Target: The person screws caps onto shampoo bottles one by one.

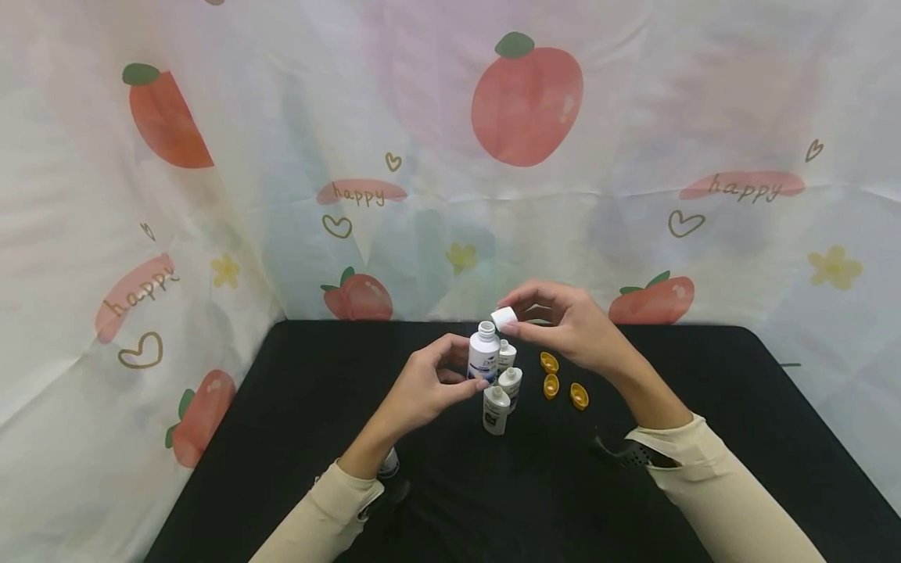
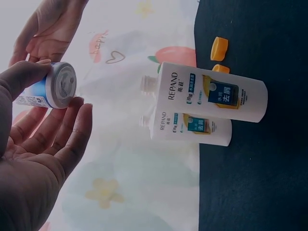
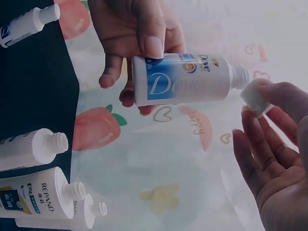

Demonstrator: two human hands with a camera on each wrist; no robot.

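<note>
My left hand (image 1: 438, 377) grips a small white and blue Dove bottle (image 1: 483, 350) around its lower body, held above the table. The bottle's threaded neck is bare. In the right wrist view the bottle's blue label (image 3: 166, 79) faces the camera. My right hand (image 1: 563, 322) pinches a white cap (image 1: 504, 317) between thumb and fingers, tilted just off the neck. Below the held bottle stand three white bottles with open necks, the nearest being a Repand bottle (image 1: 496, 410); Repand lettering also shows on a bottle (image 2: 211, 91) in the left wrist view.
Three orange caps (image 1: 551, 385) lie on the black table (image 1: 535, 500), right of the bottles. Another white bottle (image 1: 389, 463) is partly hidden under my left wrist; the right wrist view shows a capped bottle (image 3: 26, 26). A printed cloth (image 1: 422, 94) hangs behind the table.
</note>
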